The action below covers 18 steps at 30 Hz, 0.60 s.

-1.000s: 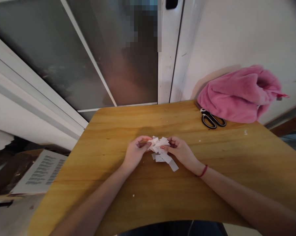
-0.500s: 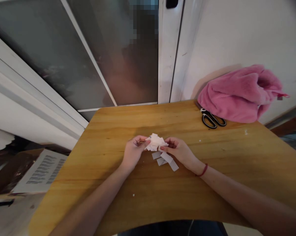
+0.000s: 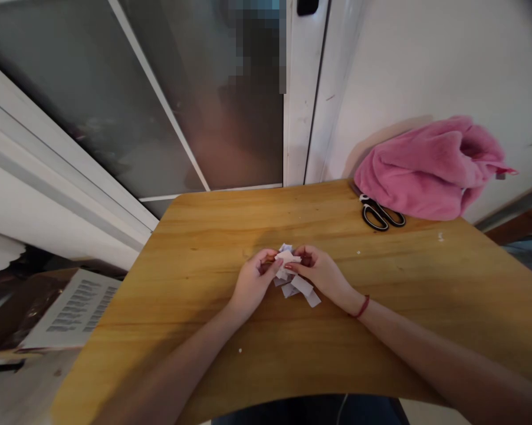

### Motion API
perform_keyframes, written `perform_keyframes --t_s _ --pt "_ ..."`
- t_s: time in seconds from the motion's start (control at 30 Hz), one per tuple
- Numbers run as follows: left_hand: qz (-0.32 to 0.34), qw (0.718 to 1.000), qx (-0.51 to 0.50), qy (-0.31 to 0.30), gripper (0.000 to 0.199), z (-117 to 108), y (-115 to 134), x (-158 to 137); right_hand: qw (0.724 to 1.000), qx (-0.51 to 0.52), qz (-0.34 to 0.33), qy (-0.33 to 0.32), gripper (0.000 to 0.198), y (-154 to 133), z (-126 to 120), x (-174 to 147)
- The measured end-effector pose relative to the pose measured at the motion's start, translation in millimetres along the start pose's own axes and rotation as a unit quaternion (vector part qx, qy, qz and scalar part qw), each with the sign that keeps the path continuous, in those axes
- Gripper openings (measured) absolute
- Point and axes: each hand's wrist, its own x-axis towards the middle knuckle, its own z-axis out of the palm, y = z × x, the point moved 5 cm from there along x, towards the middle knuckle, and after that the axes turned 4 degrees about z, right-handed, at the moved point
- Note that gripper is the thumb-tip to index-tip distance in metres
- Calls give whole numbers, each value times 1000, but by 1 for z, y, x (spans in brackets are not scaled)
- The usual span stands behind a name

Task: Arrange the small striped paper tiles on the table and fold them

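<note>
Between my two hands is a loose bunch of white paper pieces (image 3: 287,260), with edges poking out at odd angles. My left hand (image 3: 258,276) is closed on the bunch's left side, thumb pressed on top. Gripping the right side is my right hand (image 3: 318,268), its thumb and fingers closed on the paper; a red cord circles that wrist. Just below the bunch, several small paper slips (image 3: 302,286) lie overlapping on the wooden table (image 3: 195,260). How the pieces inside the bunch are stacked is hidden by my fingers.
Black-handled scissors (image 3: 376,214) lie at the back right, their blades under a pink plush cloth item (image 3: 429,168) leaning on the wall. A frosted sliding door (image 3: 204,106) borders the table's far edge. An open cardboard box (image 3: 66,307) stands at lower left. Tiny white scraps dot the tabletop.
My left hand has moved right, closer to my right hand, and the bunch between them is squeezed narrower. The slips on the table and my right hand have hardly moved.
</note>
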Motion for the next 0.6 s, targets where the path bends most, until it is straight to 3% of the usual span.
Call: perform_keyframes --t_s 0.27,0.47,0.6 --pt "-24 1000 -3 -7 19 0 -8 2 993 -113 -35 18 20 -3 4 -5" --pt "-32 996 -77 31 23 -7 -1 4 999 1 -24 -26 34 -3 6 -3" --pt "-40 992 -119 17 23 -4 1 2 998 37 3 -56 30 -2 7 -2"
